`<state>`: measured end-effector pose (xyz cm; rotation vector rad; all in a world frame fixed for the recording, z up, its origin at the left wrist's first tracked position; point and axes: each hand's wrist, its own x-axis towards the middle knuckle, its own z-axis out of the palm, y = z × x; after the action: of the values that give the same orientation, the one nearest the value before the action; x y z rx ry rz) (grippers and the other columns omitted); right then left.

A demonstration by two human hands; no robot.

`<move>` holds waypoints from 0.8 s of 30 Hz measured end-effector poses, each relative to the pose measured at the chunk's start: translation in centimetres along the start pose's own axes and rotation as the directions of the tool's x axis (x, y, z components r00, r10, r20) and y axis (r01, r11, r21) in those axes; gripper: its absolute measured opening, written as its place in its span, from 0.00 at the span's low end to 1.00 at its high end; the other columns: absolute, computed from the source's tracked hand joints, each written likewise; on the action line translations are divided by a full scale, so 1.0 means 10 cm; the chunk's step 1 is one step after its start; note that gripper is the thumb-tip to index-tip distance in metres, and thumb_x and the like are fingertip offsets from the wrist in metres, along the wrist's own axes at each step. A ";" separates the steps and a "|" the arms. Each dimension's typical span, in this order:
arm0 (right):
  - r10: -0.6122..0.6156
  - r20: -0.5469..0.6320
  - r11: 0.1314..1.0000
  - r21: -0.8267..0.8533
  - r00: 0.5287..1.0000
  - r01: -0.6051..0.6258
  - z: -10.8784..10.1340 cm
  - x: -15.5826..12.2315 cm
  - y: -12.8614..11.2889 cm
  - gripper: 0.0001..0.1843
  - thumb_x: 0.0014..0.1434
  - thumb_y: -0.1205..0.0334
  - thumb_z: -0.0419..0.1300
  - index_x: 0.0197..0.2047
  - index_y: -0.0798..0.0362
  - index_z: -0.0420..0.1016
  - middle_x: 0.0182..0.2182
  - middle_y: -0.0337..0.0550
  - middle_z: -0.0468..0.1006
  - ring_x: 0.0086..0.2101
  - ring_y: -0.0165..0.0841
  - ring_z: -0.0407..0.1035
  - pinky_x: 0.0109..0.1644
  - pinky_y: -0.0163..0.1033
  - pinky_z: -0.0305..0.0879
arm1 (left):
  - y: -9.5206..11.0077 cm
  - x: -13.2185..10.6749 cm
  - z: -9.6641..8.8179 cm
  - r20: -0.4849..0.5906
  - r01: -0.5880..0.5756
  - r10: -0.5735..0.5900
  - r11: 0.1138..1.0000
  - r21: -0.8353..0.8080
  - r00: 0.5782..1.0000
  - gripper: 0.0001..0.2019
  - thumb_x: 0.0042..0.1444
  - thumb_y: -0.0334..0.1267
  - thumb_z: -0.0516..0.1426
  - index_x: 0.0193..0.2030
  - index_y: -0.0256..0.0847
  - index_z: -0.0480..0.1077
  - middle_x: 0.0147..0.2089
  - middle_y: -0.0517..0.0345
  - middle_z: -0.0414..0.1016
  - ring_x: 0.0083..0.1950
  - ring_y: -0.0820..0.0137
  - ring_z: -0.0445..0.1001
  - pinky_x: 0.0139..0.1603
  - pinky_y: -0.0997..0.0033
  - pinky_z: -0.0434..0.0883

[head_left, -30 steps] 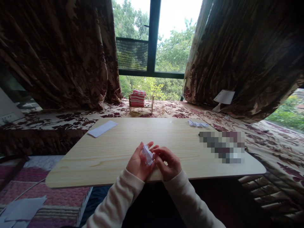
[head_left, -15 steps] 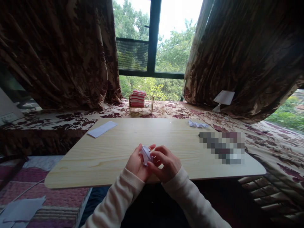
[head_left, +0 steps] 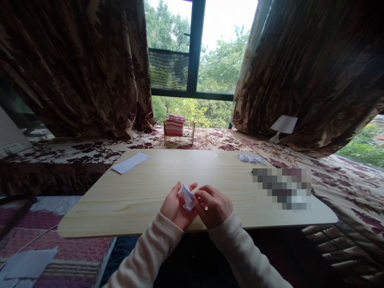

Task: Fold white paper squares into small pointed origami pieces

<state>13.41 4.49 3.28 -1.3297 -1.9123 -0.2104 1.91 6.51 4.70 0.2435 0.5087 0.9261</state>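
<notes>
A small white folded paper piece (head_left: 187, 197) with creased, pointed faces is held above the near part of the table. My left hand (head_left: 174, 206) cradles it from the left, palm up, with the fingers curled behind and under it. My right hand (head_left: 214, 203) pinches its right edge between thumb and fingertips. Part of the paper is hidden by the fingers. At the table's far right lies a row of several similar white folded paper pieces (head_left: 251, 159). A flat white paper strip (head_left: 131, 163) rests at the far left.
The pale wooden table (head_left: 120, 192) has rounded near corners. A pixelated patch (head_left: 282, 188) covers something on its right. Beyond stand a small rack of striped folded cloths (head_left: 175, 125) and a white lamp (head_left: 283, 125). Loose paper sheets (head_left: 30, 262) lie on the bedspread at lower left.
My right hand has shifted slightly right, its fingers drawing closer together on the paper's edge. The folded paper has turned and shows a longer, narrower face.
</notes>
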 end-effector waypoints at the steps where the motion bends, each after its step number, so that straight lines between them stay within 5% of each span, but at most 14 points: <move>1: 0.020 0.005 0.999 0.028 1.000 -0.020 -0.03 0.02 0.02 0.07 0.53 0.64 0.54 0.27 0.50 0.72 0.28 0.39 0.74 0.26 0.28 0.67 0.28 0.32 0.57 | 0.01 0.00 -0.01 0.003 0.010 -0.010 1.000 0.013 1.000 0.18 0.57 0.46 0.44 0.44 0.34 0.63 0.28 0.53 0.71 0.27 0.68 0.73 0.32 0.66 0.70; 4: 0.054 0.047 0.997 0.054 0.997 -0.057 -0.21 0.13 0.19 0.07 0.54 0.62 0.54 0.29 0.50 0.73 0.29 0.39 0.74 0.25 0.27 0.66 0.28 0.32 0.57 | 0.03 -0.01 -0.03 -0.021 0.004 -0.002 0.997 0.081 1.000 0.17 0.57 0.47 0.46 0.44 0.35 0.63 0.35 0.49 0.72 0.35 0.64 0.74 0.38 0.62 0.70; 6: 0.074 0.103 0.997 -0.036 0.992 -0.071 -0.39 0.25 0.43 0.09 0.53 0.59 0.54 0.28 0.50 0.74 0.27 0.39 0.73 0.25 0.28 0.66 0.28 0.33 0.57 | 0.04 -0.03 -0.03 -0.073 -0.090 0.104 0.981 0.170 0.992 0.16 0.56 0.45 0.48 0.44 0.35 0.63 0.39 0.47 0.71 0.39 0.64 0.74 0.40 0.63 0.70; 10: 0.272 0.240 0.926 -0.329 0.932 -0.186 -0.81 0.59 1.16 0.07 0.49 0.57 0.58 0.28 0.48 0.76 0.23 0.38 0.74 0.25 0.30 0.65 0.27 0.33 0.55 | 0.02 -0.03 -0.02 -0.122 -0.329 0.391 0.876 0.353 0.912 0.13 0.53 0.40 0.52 0.43 0.35 0.66 0.39 0.50 0.72 0.40 0.67 0.73 0.39 0.68 0.70; 13: 0.468 0.162 0.796 -0.504 0.869 -0.335 -1.02 0.85 1.70 0.09 0.48 0.56 0.58 0.30 0.49 0.77 0.26 0.40 0.75 0.28 0.33 0.67 0.29 0.34 0.56 | -0.01 0.01 -0.01 -0.085 -0.421 0.499 0.801 0.425 0.863 0.14 0.48 0.40 0.56 0.42 0.36 0.68 0.36 0.54 0.72 0.38 0.69 0.72 0.37 0.71 0.70; 16: 0.555 0.164 0.724 -0.579 0.816 -0.376 -1.03 1.10 2.08 0.10 0.49 0.56 0.57 0.32 0.49 0.77 0.30 0.43 0.76 0.32 0.35 0.68 0.32 0.36 0.58 | -0.04 0.06 0.02 -0.058 -0.456 0.549 0.743 0.490 0.834 0.18 0.44 0.42 0.59 0.41 0.36 0.70 0.35 0.55 0.73 0.36 0.70 0.71 0.36 0.72 0.69; 24: 0.606 0.186 0.684 -0.618 0.773 -0.387 -0.75 1.56 2.71 0.10 0.50 0.54 0.57 0.32 0.46 0.77 0.34 0.43 0.76 0.34 0.35 0.68 0.33 0.36 0.60 | 0.01 0.14 -0.03 -0.065 -0.384 0.611 0.573 0.724 0.789 0.21 0.42 0.46 0.61 0.44 0.41 0.70 0.40 0.58 0.75 0.41 0.69 0.71 0.44 0.75 0.69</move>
<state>37.98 23.67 11.24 -2.4088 -1.7402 -0.2413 2.36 7.71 4.10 0.9807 1.1208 1.3267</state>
